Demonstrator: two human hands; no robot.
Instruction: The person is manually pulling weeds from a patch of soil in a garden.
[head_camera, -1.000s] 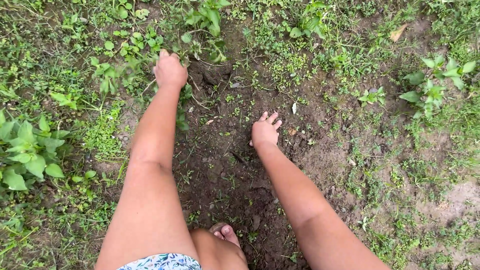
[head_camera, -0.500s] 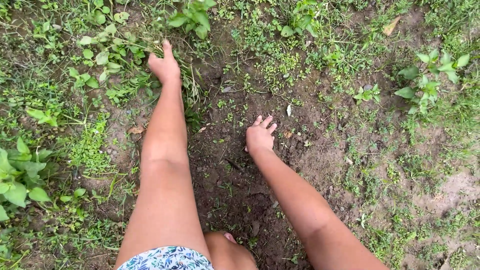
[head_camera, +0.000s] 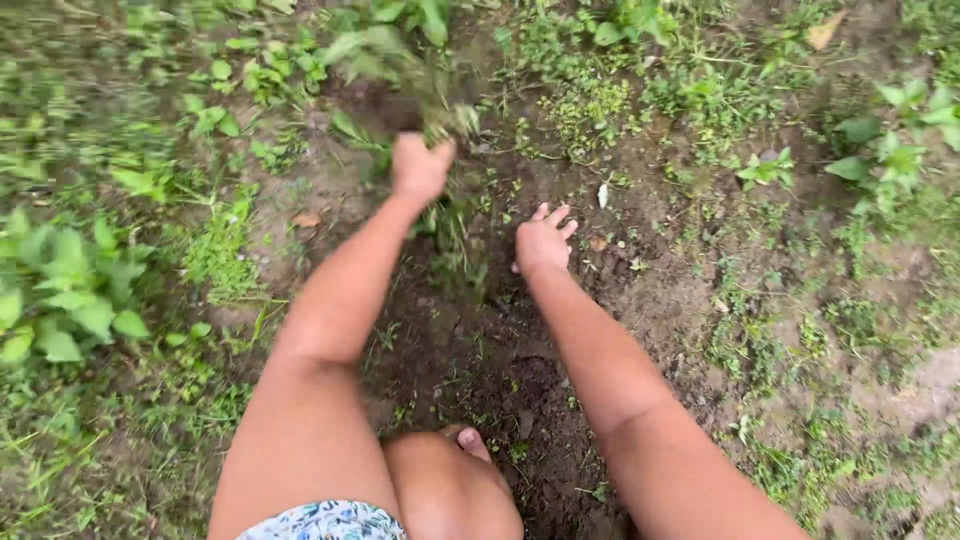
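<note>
Two bare hands are at work over the dark soil patch (head_camera: 480, 370) in the middle of the frame. Your left hand (head_camera: 420, 168), upper centre, has its grip clamped on a clump of weeds (head_camera: 440, 120); the clump is blurred, green at the top with dark earth clinging below, and a trail of stems hangs under your wrist. Your right hand (head_camera: 543, 240) rests flat on the soil just right of centre, fingers apart, likely bracing you. Broad-leaved plants (head_camera: 65, 290) stand at the left edge.
</note>
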